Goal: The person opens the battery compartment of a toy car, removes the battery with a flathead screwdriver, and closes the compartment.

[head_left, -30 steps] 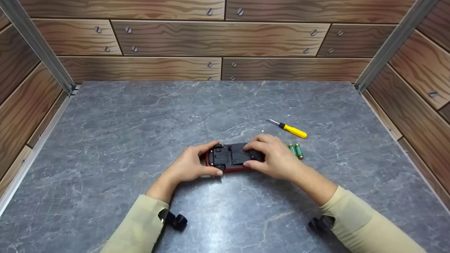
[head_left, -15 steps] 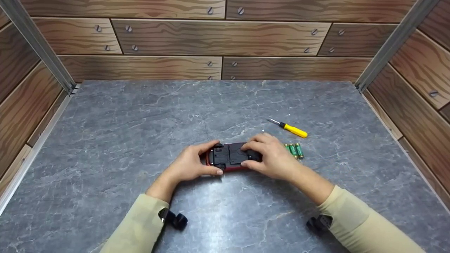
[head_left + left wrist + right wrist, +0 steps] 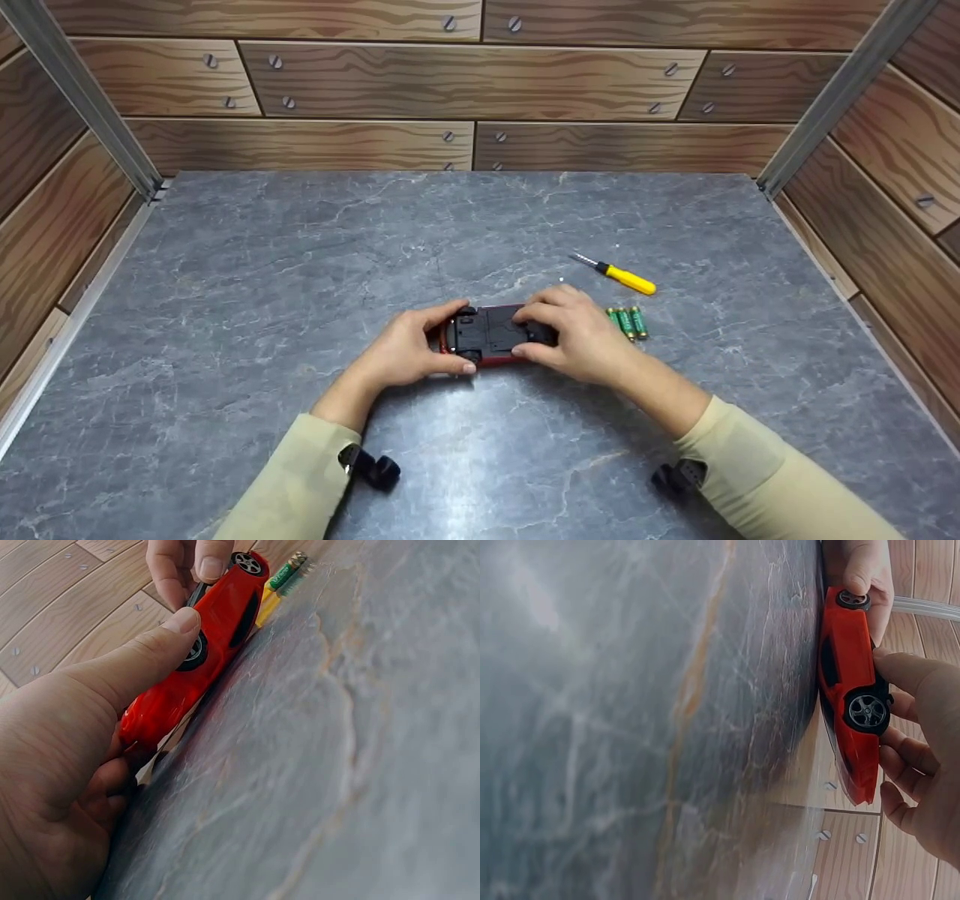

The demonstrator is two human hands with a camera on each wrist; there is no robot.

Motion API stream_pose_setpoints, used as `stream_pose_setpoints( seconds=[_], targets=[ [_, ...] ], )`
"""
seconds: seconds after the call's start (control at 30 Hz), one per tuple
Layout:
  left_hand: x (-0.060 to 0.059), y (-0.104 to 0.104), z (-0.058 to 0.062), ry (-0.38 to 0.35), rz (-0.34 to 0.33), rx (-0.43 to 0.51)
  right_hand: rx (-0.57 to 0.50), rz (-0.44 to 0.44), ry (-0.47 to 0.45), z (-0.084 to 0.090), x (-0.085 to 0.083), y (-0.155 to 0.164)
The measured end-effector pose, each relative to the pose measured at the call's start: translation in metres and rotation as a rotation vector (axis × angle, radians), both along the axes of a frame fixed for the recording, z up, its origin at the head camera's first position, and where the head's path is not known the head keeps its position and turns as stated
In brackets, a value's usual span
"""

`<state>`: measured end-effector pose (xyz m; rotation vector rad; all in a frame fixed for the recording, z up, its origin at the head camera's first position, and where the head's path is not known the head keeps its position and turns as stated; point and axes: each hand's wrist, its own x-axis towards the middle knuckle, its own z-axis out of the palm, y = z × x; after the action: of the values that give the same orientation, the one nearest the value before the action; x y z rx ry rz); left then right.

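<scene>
A red toy car (image 3: 495, 330) lies upside down on the grey tabletop, its black underside facing up with a flat battery cover (image 3: 505, 327) in the middle. My left hand (image 3: 409, 349) grips one end of it, thumb along the near side by a wheel and fingers at the far side. At the other end my right hand (image 3: 585, 334) bends over the underside, its thumb and fingertips on the cover. That hand hides the cover's right part. In the right wrist view the red side (image 3: 851, 660) of the car and two spoked wheels show.
Right behind the right hand stand several green batteries (image 3: 628, 322) in a row, lying side by side. Farther back lies a screwdriver (image 3: 628, 280) with a yellow handle. Tiny bright specks (image 3: 561, 279) dot the table near it. Wood-patterned panels (image 3: 472, 82) wall the back and sides.
The battery cover has slid left along the underside, and the gap at its left edge has closed. My right hand has shifted slightly left, uncovering more batteries. The left hand stays put.
</scene>
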<state>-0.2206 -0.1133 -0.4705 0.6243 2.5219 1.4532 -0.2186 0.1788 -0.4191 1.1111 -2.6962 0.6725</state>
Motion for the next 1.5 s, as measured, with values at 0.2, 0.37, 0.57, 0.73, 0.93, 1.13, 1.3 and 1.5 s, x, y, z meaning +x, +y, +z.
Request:
stream_pose_setpoints(
  seconds=[0.2, 0.37, 0.57, 0.73, 0.93, 1.13, 1.3, 1.5],
  targets=[
    [0.0, 0.0, 0.001, 0.005, -0.001, -0.014, -0.013, 0.007, 0.009, -0.001, -0.001, 0.001],
    [0.0, 0.001, 0.001, 0.006, -0.005, -0.013, -0.014, 0.013, 0.017, -0.001, -0.001, 0.002],
    [0.0, 0.0, 0.001, 0.005, -0.008, 0.003, -0.007, 0.019, 0.031, -0.002, -0.002, 0.002],
    [0.001, 0.0, 0.001, -0.011, -0.002, 0.003, -0.016, 0.024, 0.041, -0.003, -0.002, 0.003],
    [0.001, 0.0, 0.002, -0.021, 0.005, -0.02, -0.037, 0.022, 0.054, -0.005, -0.002, 0.004],
    [0.001, 0.001, 0.002, -0.015, 0.008, -0.025, -0.055, -0.006, 0.014, -0.005, -0.003, 0.008],
    [0.001, 0.001, 0.002, -0.024, 0.007, -0.019, -0.088, -0.057, -0.058, -0.007, -0.004, 0.012],
    [0.001, 0.0, 0.001, -0.027, 0.007, -0.021, -0.103, -0.096, -0.142, -0.01, -0.007, 0.015]
  ],
)
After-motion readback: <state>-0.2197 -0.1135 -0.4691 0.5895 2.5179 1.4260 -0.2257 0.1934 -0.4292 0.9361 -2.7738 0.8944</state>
